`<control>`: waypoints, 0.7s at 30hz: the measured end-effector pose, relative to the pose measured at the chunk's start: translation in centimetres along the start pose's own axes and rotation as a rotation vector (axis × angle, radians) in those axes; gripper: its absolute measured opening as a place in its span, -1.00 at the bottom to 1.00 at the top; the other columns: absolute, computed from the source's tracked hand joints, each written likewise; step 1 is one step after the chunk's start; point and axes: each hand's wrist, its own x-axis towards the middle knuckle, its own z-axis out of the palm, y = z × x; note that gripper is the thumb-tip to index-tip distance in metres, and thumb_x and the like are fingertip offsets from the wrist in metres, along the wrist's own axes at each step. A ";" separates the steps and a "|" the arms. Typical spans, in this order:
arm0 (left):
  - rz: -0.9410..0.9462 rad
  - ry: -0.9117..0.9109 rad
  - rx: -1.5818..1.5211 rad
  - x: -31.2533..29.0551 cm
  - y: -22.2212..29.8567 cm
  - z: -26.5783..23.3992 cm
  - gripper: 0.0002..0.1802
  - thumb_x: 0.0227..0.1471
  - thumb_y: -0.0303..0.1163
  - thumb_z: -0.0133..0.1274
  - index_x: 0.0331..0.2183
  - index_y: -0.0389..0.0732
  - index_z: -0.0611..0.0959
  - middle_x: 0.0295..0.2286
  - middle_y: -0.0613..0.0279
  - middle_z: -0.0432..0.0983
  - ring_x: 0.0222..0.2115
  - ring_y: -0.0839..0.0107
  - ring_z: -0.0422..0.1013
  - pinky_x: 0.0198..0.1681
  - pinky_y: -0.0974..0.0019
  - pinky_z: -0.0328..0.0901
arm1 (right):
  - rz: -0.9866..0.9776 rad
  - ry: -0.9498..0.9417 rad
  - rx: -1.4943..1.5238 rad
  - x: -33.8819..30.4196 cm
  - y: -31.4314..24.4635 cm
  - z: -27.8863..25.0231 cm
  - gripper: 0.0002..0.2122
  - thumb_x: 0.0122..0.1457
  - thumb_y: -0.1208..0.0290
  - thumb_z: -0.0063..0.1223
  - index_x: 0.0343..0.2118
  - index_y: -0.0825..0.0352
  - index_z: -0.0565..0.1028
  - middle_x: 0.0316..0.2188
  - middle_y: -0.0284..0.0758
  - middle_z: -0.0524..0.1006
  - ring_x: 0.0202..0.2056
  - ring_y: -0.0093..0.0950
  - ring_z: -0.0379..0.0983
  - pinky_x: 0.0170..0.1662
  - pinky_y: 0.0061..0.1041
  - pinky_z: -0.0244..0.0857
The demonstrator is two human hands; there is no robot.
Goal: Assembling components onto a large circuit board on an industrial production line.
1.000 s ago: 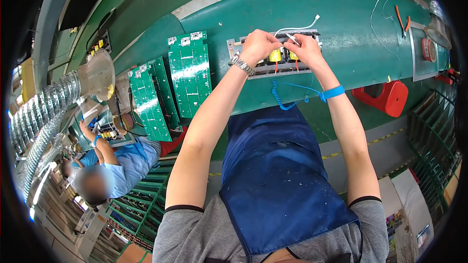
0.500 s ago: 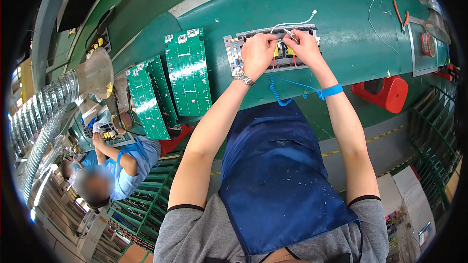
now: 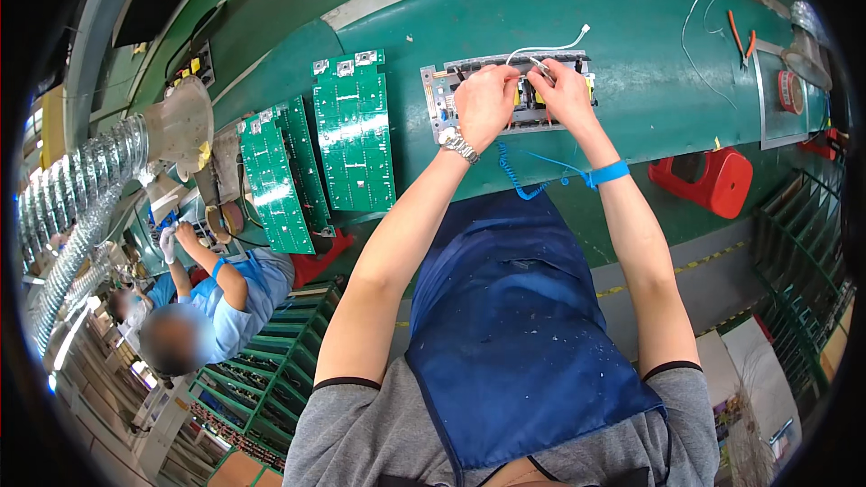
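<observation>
A long circuit board assembly (image 3: 438,92) with black, yellow and red parts lies on the green workbench, both hands over its middle. My left hand (image 3: 484,106), with a metal watch at the wrist, is closed, thumb and forefinger pinched above the board. Close beside it, my right hand (image 3: 566,97) is closed too, fingertips around something thin and pale that I cannot make out. A white cable (image 3: 552,47) rises from between the fingertips and curves beyond the board's far edge to a small white connector. The fingers hide the board's middle.
Several green circuit boards (image 3: 352,144) lie to the left. Orange-handled pliers (image 3: 741,39), a loose thin wire and a tape roll (image 3: 790,92) are at the right. A coiled blue cord (image 3: 516,182) joins my wristband (image 3: 610,172). A red stool (image 3: 713,180) stands below; a co-worker (image 3: 236,284) sits left.
Both hands stay over the board, fingertips shifting only slightly; the bright tip at my right fingers shows less. The whole view has shifted a little. The co-worker's hands have moved up.
</observation>
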 end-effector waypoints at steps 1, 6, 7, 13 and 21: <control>-0.030 -0.028 0.001 0.1 0.0 -0.1 -0.82 0.06 -0.35 0.05 -0.33 -0.17 0.70 -0.36 0.11 0.60 -0.37 0.10 0.55 -0.29 0.07 0.41 | 0.021 -0.054 0.033 0.2 0.2 -0.4 -0.73 0.07 0.19 0.21 -0.34 0.33 0.57 -0.55 -0.21 0.57 -0.50 -0.37 0.54 -0.40 -0.36 0.35; -0.171 0.072 -0.046 -0.3 0.4 0.6 -0.79 0.07 -0.29 0.09 -0.31 -0.19 0.69 -0.39 0.04 0.61 -0.38 0.07 0.55 -0.29 0.07 0.40 | 0.042 -0.048 0.097 0.1 0.3 -0.2 -0.70 0.04 0.14 0.25 -0.37 0.32 0.57 -0.62 -0.36 0.52 -0.55 -0.54 0.43 -0.44 -0.46 0.30; -0.232 0.080 -0.064 -0.3 0.5 0.7 -0.80 0.08 -0.31 0.07 -0.32 -0.20 0.67 -0.37 0.00 0.60 -0.37 0.02 0.54 -0.28 0.04 0.40 | 0.055 0.047 0.131 0.1 0.5 0.1 -0.69 0.03 0.13 0.27 -0.38 0.32 0.56 -0.64 -0.40 0.50 -0.55 -0.58 0.41 -0.45 -0.49 0.28; -0.630 -0.142 -1.071 0.2 -1.2 -1.2 -0.33 0.27 0.15 -0.21 0.02 -0.28 0.48 -0.45 0.16 0.57 -0.65 0.48 0.37 -0.62 0.46 0.19 | -0.036 0.259 0.223 -1.7 -2.7 -0.6 -0.72 0.03 0.20 0.30 -0.35 0.33 0.56 -0.62 -0.40 0.45 -0.54 -0.57 0.41 -0.44 -0.49 0.28; -0.676 -0.297 -1.088 -1.3 1.9 -1.8 -0.05 0.16 0.44 -0.49 0.07 -0.22 0.44 -0.39 0.21 0.52 -0.61 0.55 0.34 -0.64 0.51 0.14 | -0.287 -0.061 0.164 -4.6 -4.7 0.3 -0.75 0.01 0.36 0.25 -0.24 0.32 0.56 -0.37 -0.24 0.55 -0.37 -0.32 0.53 -0.31 -0.38 0.37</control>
